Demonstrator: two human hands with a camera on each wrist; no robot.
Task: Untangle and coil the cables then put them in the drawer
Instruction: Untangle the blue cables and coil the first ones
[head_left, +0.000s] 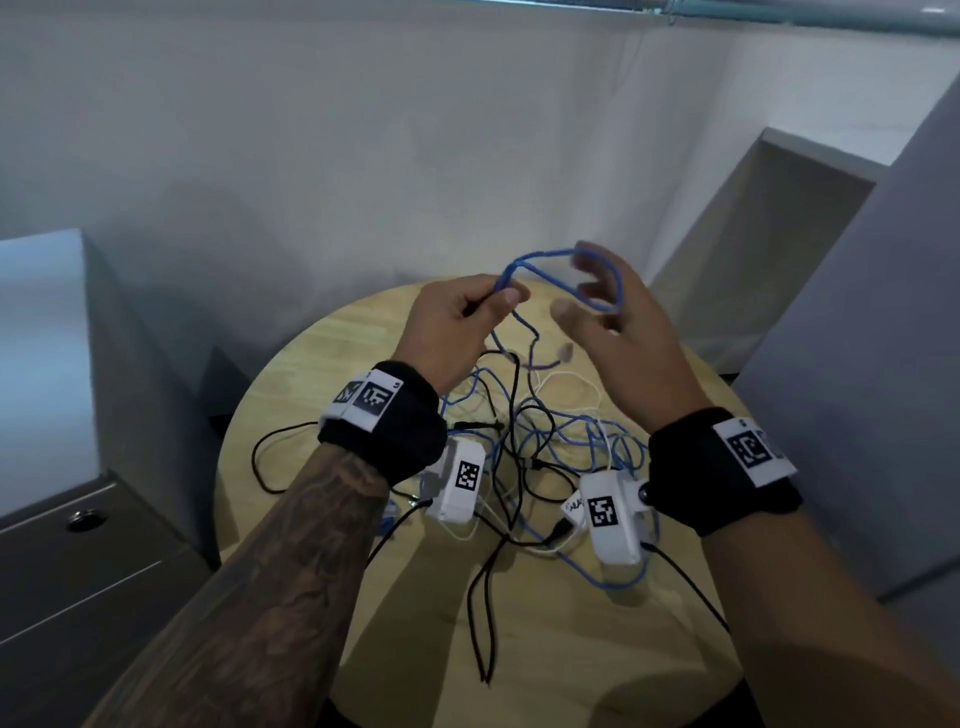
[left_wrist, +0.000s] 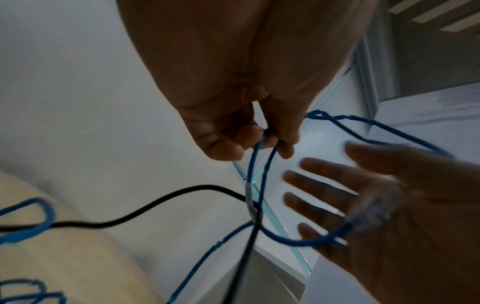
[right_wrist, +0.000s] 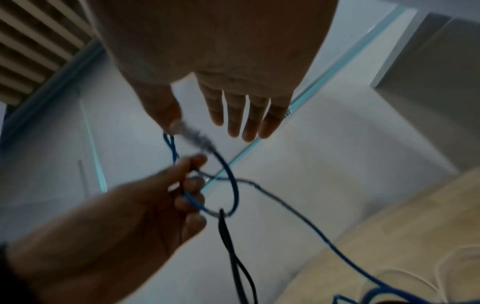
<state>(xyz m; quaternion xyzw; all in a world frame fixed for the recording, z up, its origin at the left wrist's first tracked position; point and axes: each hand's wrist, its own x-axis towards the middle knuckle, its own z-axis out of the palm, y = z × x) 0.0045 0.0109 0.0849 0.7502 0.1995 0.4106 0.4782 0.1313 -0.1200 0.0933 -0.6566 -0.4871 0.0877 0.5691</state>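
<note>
Round table (head_left: 597, 649), left hand (head_left: 457, 332) pinching blue cable (head_left: 540, 257), right hand (head_left: 618, 317) spread beside

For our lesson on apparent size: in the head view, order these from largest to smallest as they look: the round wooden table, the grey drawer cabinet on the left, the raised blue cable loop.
1. Round wooden table
2. Grey drawer cabinet, though the frame crops it, so this order is unsure
3. Blue cable loop, clearly smallest

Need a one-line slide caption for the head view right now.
Left hand pinches a blue cable loop above the tangle on the round table; right hand open inside the loop.
</note>
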